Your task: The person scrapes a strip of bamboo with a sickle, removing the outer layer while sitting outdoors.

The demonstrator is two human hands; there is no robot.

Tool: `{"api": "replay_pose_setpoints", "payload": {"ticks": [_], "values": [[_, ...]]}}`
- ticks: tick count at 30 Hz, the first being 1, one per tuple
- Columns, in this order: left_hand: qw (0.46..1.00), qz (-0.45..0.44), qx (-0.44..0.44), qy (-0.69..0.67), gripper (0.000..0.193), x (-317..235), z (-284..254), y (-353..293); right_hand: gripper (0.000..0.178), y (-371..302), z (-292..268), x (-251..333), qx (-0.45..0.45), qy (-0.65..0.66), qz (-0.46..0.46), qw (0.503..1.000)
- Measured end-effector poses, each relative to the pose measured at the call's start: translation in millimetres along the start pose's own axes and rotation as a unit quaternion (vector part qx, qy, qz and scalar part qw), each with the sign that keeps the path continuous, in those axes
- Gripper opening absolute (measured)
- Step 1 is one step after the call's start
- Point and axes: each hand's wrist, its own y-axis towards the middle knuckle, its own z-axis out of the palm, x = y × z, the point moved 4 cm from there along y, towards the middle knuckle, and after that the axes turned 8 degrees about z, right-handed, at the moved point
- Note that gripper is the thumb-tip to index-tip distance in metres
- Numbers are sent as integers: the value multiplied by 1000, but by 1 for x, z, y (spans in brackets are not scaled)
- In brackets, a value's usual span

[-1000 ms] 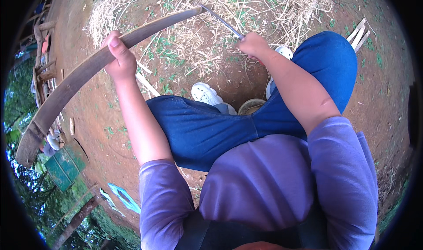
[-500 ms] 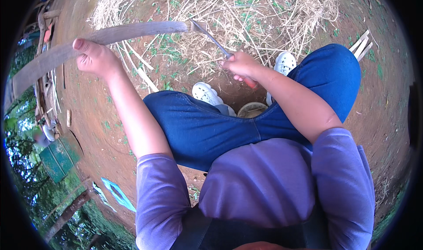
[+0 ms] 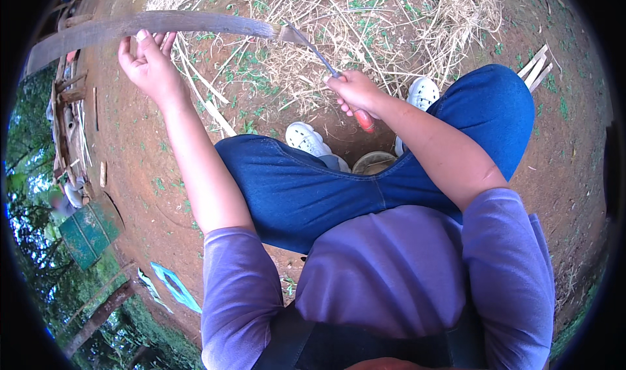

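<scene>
A long greyish-brown split bamboo piece [image 3: 215,22] stretches from the far left edge toward the middle. My left hand [image 3: 151,70] holds it along its near edge, thumb in front and fingertips partly hidden behind. In my right hand [image 3: 355,92] is a knife [image 3: 319,55] with a narrow dark blade and an orange-red handle, its lower end showing below my fist. The blade slants up and left to the bamboo's right end, where a paler cut patch shows. Whether the edge bites into it, I cannot tell.
Pale shavings [image 3: 365,24] lie heaped on the brown dirt ahead. Flat pale strips [image 3: 536,68] lie at the right. A round-rimmed object [image 3: 373,162] sits between my white clogs [image 3: 305,138]. A green panel [image 3: 90,235] and a blue item [image 3: 175,286] are at the left.
The bamboo piece has swung away from me at its left part. My left hand has moved farther away with it, its fingers less curled. The knife has shifted only slightly.
</scene>
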Motion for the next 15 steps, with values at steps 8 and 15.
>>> {"api": "replay_pose_setpoints", "payload": {"ticks": [8,15], "values": [[999,-7,44,-14,20,15,2,3,41,0,3,-1,31,51,22,998],[999,-5,40,-2,22,8,7,-1,49,-39,24,39,-100,-170,-158,968]]}}
